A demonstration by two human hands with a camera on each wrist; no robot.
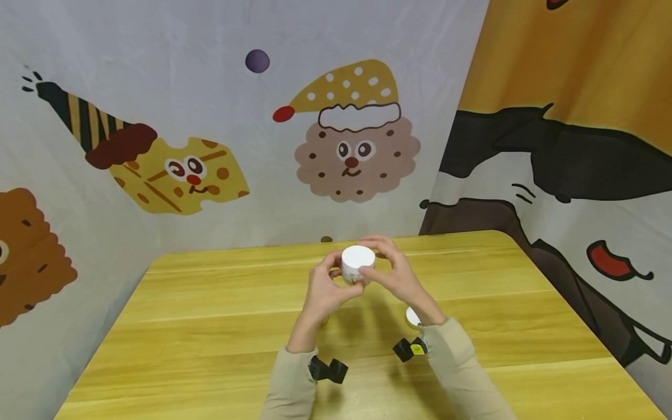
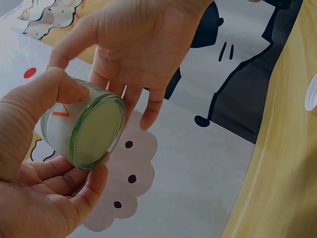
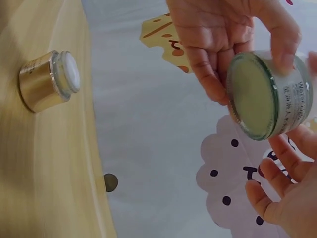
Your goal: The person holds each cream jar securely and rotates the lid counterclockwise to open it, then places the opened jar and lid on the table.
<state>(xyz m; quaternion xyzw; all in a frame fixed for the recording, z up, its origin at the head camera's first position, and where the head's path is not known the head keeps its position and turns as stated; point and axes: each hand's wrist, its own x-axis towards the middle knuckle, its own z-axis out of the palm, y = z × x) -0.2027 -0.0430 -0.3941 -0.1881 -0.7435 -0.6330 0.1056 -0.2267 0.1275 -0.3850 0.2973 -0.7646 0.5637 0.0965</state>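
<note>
Both hands hold up a glass cream jar (image 3: 251,96) above the table, tilted in the wrist views so its pale green base shows. It has a white printed label and, in the head view, a white lid (image 1: 358,255) on top. My left hand (image 1: 322,290) grips the jar's body, thumb on one side and fingers on the other. At the lid, my right hand (image 1: 397,279) has its thumb on the near edge and fingers round the far side. In the left wrist view, the right hand's fingers (image 2: 151,109) pass partly behind the jar.
A gold jar (image 3: 42,82) with a white top stands on the wooden table (image 1: 220,326), mostly hidden behind the left wrist in the head view. A white lid with a gold rim (image 1: 413,317) lies by the right wrist. A cartoon-printed cloth (image 1: 210,105) hangs behind the table.
</note>
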